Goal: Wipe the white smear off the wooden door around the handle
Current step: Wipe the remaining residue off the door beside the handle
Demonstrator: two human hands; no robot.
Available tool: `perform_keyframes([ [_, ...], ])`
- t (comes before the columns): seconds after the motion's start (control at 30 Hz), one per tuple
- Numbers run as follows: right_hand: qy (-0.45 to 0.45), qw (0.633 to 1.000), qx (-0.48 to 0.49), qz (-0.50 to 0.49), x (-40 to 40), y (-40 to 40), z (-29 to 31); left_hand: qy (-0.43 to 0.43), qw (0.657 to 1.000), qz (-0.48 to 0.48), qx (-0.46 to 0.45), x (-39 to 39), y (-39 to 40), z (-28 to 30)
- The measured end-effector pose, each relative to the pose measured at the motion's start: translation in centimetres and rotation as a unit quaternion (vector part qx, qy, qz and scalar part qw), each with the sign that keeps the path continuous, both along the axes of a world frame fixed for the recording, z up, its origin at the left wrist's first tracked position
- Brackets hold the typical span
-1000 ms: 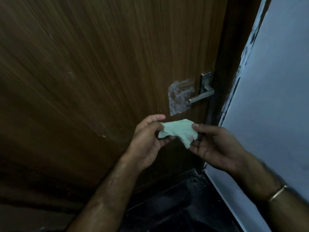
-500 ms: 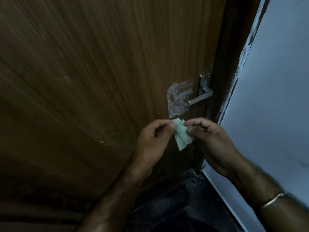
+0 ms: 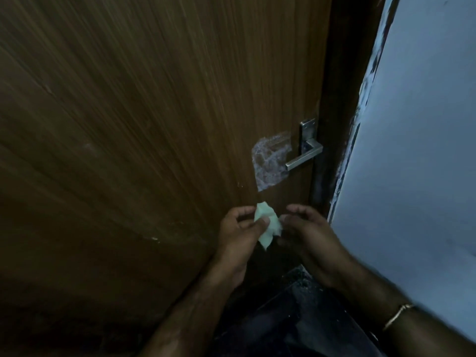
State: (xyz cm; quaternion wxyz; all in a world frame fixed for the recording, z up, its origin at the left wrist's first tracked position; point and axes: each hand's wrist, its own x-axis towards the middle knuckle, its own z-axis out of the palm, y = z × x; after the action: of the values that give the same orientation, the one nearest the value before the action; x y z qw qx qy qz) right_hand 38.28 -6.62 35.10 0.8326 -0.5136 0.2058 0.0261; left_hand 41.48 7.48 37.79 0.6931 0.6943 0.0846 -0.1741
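Observation:
A brown wooden door [image 3: 154, 124] fills the view. A white smear [image 3: 269, 161] sits on it just left of the silver lever handle [image 3: 305, 154]. Below the smear, my left hand [image 3: 239, 235] pinches a small pale green cloth [image 3: 269, 226] between thumb and fingers. My right hand [image 3: 309, 233] is close beside it with curled fingers, its fingertips at the cloth's right edge; whether they grip the cloth is unclear. Both hands are below the smear and apart from the door.
A dark door frame [image 3: 342, 99] runs right of the handle, with a pale blue wall [image 3: 417, 150] beyond it. The dark floor [image 3: 296, 318] lies below my arms. A thin bangle [image 3: 398, 315] circles my right wrist.
The cloth was spread wide between both hands; it is now bunched small, mostly in my left hand. Both hands have drawn together.

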Motion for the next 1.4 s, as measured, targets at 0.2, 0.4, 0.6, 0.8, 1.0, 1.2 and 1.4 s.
perform_keyframes([
  [0.2,-0.011,1.000,0.026,0.007,0.5,0.5,-0.8,-0.038,0.997,-0.041,0.046,1.6,-0.4,0.1],
  [0.4,-0.095,0.990,-0.099,0.019,1.4,0.0,0.1,-0.091,0.985,-0.137,0.060,2.9,-0.3,0.4],
  [0.6,-0.139,0.978,-0.154,0.005,1.7,-0.3,0.5,-0.179,0.969,-0.118,0.119,3.7,-0.3,0.4],
  [0.8,-0.143,0.968,-0.208,-0.014,2.2,-1.3,0.7,-0.232,0.914,-0.130,0.306,4.3,-0.2,0.8],
  [1.0,-0.128,0.969,-0.210,0.029,2.5,-2.0,-0.8,-0.142,0.931,-0.196,0.272,6.4,0.5,1.0],
  [1.2,-0.112,0.976,-0.181,-0.053,4.8,-0.7,-0.5,-0.103,0.960,-0.153,0.211,8.7,-0.9,2.4],
  [1.4,-0.154,0.878,-0.341,-0.298,10.4,-2.4,2.5,-0.468,0.694,-0.161,0.523,10.6,-1.7,6.7],
])
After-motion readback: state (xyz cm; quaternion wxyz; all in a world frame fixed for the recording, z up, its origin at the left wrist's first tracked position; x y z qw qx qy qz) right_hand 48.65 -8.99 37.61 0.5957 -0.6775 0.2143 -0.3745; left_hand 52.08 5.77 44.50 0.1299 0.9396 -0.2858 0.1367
